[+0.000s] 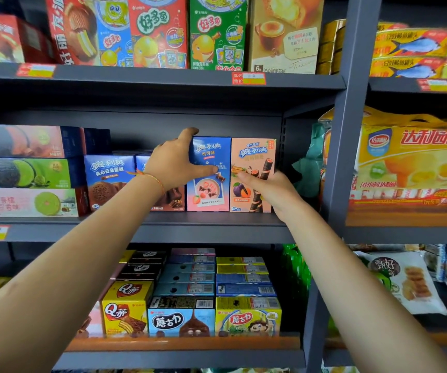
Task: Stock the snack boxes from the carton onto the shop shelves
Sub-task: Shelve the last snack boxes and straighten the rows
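Both arms reach up to the middle shelf [217,227], where two upright snack boxes stand side by side, touching, at the right end of the row. The left hand [174,164] grasps the blue box [211,157]: its fingers curl over the box's top left corner while the thumb lies across the front face. A thin orange string [151,177] circles the left wrist. The right hand [266,191] holds the peach box [253,157] low on its right side, the thumb pressed flat on the front; the other fingers go behind the box's right edge and cannot be seen. Both boxes rest on the shelf board, the peach one just beside the dark side panel of the rack. Left of the blue box stand shorter blue cookie boxes [108,181], partly hidden by the left forearm, and further left lie three flat boxes stacked one on another [26,172]. The shelf above holds tall fish-cracker boxes [157,30] in blue, red and green. The shelf below carries a yellow cake box [124,310] and stacked mushroom-biscuit boxes [182,319]. In the next bay on the right sits a large orange multipack [416,168]. The carton is out of view.
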`<state>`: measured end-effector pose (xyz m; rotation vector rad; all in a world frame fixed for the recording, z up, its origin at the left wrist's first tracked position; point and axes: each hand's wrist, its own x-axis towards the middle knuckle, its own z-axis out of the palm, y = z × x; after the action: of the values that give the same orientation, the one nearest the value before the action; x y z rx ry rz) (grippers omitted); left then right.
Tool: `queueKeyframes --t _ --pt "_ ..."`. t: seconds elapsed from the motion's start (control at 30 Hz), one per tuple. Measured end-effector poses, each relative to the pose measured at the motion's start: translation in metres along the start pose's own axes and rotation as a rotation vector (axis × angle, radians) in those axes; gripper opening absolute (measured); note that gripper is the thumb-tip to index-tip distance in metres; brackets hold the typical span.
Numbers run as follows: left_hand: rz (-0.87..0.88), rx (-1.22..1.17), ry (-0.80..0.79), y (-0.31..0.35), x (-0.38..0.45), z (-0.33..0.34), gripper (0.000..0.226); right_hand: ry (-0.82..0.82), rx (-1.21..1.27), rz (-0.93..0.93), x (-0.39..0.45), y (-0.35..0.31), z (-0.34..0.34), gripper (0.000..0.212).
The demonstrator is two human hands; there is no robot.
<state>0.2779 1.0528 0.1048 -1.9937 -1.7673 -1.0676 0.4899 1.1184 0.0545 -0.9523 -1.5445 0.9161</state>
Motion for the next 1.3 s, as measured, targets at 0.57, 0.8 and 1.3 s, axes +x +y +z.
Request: queueKeyframes --t 0.57,0.8,1.3 --pt "0.12 0.314 -0.025 -0.097 -0.031 -0.054 0.12 0.095 -1.008 -0.945 -0.042 -0.067 0.094 0.094" --pt "0.026 0.466 -0.397 -0.102 0.008 -0.081 0.125 -0.225 -1.528 -0.744 -0.015 -0.126 0.145 0.084" --pt "0.121 0.404 -0.433 -0.115 0.009 -0.071 0.11 -0.308 -1.689 -0.515 -0.003 -0.137 0.159 0.067"
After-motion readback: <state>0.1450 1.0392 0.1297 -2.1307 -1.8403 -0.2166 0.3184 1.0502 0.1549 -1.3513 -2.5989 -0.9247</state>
